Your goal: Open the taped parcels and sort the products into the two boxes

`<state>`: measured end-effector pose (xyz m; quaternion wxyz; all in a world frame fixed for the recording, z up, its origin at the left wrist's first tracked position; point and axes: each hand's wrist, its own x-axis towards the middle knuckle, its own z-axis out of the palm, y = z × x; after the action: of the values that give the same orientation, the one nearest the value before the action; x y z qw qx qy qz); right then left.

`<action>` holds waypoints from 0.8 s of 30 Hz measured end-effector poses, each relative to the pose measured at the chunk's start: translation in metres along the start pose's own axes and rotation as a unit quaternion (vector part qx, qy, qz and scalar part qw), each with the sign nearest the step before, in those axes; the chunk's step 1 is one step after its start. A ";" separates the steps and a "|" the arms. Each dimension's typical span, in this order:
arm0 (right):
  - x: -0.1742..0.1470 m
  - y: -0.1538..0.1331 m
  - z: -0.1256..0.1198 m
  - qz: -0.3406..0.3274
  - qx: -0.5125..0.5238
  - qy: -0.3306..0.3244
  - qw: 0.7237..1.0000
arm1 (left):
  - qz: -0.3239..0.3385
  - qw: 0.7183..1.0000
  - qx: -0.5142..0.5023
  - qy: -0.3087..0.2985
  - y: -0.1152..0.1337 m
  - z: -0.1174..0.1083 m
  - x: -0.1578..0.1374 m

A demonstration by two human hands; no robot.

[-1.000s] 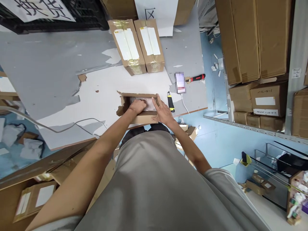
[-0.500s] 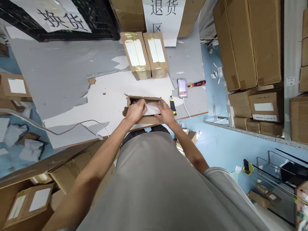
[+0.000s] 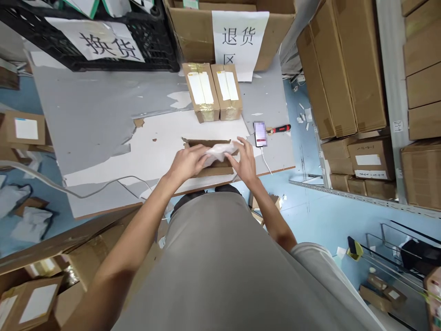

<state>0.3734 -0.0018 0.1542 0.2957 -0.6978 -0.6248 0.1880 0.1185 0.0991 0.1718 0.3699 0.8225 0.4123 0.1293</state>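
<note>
A white packet (image 3: 220,151) lies between the person's 2 hands, over the opening of a cardboard box (image 3: 215,172). The left hand (image 3: 188,162) has its fingers curled closed on the packet's left end; the right hand (image 3: 245,161) grips the other end, thumb and fingers parted around it. A black crate (image 3: 158,57) holds white and green things. The packet's long axis runs left to right, roughly along the box's length.

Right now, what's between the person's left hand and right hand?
In the head view, a pale, crumpled packet spans the gap between the left hand and the right hand, over the open cardboard box.
</note>
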 end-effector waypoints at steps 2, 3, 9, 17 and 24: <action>0.002 -0.017 -0.017 0.037 0.054 0.051 0.997 | -0.041 0.992 -0.095 0.069 0.003 -0.011 -0.005; 0.001 -0.027 -0.023 0.058 0.080 0.062 0.993 | -0.069 0.980 -0.155 0.101 0.005 -0.014 -0.008; -0.004 -0.069 -0.023 0.148 0.225 0.041 0.962 | -0.193 0.867 -0.417 0.195 0.015 -0.011 -0.020; 0.005 -0.067 -0.010 0.185 0.413 0.025 0.891 | -0.225 0.780 -0.564 0.152 0.017 -0.002 -0.033; 0.006 -0.062 0.006 0.252 0.453 0.014 0.855 | -0.253 0.727 -0.627 0.119 0.019 -0.003 -0.040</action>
<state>0.3232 0.0079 0.1901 0.5304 -0.6230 -0.2696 0.5078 0.1026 0.0622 0.1913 0.7679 0.2463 0.4714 0.3568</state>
